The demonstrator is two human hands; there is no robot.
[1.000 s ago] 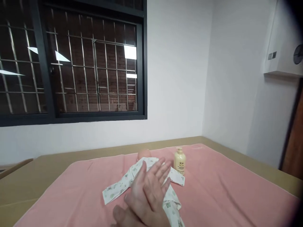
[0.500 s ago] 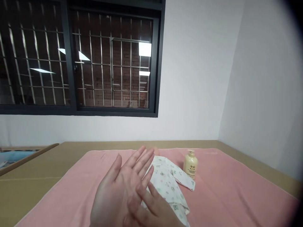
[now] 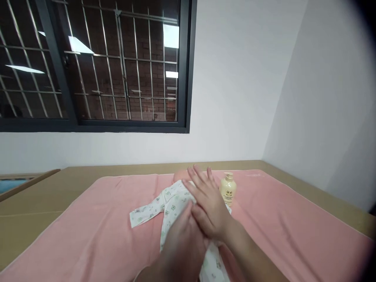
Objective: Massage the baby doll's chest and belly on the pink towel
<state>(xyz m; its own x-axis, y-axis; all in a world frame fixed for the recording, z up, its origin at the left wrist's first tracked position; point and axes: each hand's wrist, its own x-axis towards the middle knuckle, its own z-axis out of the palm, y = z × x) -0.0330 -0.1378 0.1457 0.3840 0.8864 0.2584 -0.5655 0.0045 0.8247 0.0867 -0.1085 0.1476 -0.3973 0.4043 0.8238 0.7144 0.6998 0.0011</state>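
Pink towel, soft printed romper

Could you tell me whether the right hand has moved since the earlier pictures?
Yes. The right hand has moved forward over the white printed baby garment, its fingertips now level with the cream pump bottle.

The bottle bears a dark mark, seemingly unreadable.

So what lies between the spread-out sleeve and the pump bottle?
In the head view, the right hand lies there, over the doll's patterned suit, between the sleeve and the bottle.
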